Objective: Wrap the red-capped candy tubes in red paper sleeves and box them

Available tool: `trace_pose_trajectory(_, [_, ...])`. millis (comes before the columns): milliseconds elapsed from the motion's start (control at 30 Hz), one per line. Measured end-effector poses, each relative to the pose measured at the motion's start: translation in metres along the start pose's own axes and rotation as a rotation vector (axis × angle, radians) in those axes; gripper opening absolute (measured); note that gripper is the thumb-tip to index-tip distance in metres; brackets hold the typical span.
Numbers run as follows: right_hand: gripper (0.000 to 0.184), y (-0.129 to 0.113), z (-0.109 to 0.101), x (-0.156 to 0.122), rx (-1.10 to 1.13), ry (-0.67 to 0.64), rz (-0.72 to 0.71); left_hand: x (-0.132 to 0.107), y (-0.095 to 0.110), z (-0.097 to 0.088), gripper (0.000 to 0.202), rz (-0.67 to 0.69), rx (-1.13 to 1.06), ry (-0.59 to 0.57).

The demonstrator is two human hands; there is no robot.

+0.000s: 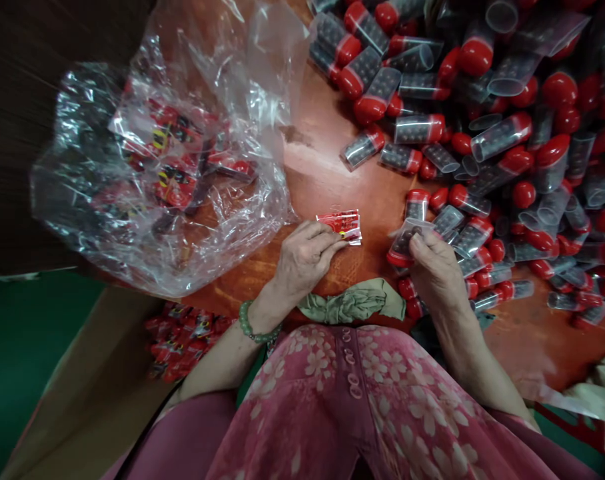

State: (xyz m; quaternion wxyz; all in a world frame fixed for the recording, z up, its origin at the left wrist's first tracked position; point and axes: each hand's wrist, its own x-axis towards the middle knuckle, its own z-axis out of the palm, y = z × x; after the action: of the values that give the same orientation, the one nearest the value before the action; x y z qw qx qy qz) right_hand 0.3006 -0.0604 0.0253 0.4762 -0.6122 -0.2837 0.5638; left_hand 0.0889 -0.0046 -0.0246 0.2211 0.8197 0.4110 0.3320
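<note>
My left hand (306, 259) has its fingers closed on a small stack of red printed packets (340, 221) with pale edges, at the middle of the table. My right hand (440, 267) grips a clear tube (404, 243) with a red cap and dark round pellets inside, its thumb pressed over the upper part. The capped end of that tube points down and left. Many similar tubes (416, 129) with red caps lie heaped beyond and to the right of my right hand.
A large clear plastic bag (242, 220) with red packets (175, 180) inside lies on the left of the brown table (322, 150). A green cloth (355, 300) lies at the near edge. More red packets (182, 340) sit in a carton (102, 347) below, left.
</note>
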Motion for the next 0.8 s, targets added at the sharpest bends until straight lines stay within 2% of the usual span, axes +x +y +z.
trace_pose_trajectory(100, [0.025, 0.000, 0.000, 0.002, 0.000, -0.010, -0.004, 0.001, 0.002, -0.002, 0.023, -0.057, 0.016, -0.030])
trace_pose_trajectory(300, [0.027, -0.009, 0.000, 0.004, -0.018, 0.031, -0.043, 0.003, 0.011, -0.003, 0.026, -0.086, 0.107, -0.075])
trace_pose_trajectory(400, [0.028, -0.012, -0.002, 0.006, -0.035, 0.060, -0.096, 0.005, 0.012, -0.005, 0.025, -0.117, 0.052, -0.074])
trace_pose_trajectory(500, [0.039, -0.013, -0.004, 0.008, -0.074, 0.083, -0.129, 0.007, 0.009, -0.006, 0.017, -0.145, -0.015, -0.040])
trace_pose_trajectory(667, [0.049, -0.010, -0.006, 0.009, -0.198, 0.103, -0.143, 0.004, 0.006, -0.004, 0.019, -0.036, 0.162, 0.048])
trace_pose_trajectory(800, [0.040, -0.011, -0.004, 0.007, -0.132, 0.084, -0.165, 0.003, 0.009, -0.005, 0.013, 0.014, 0.139, 0.076])
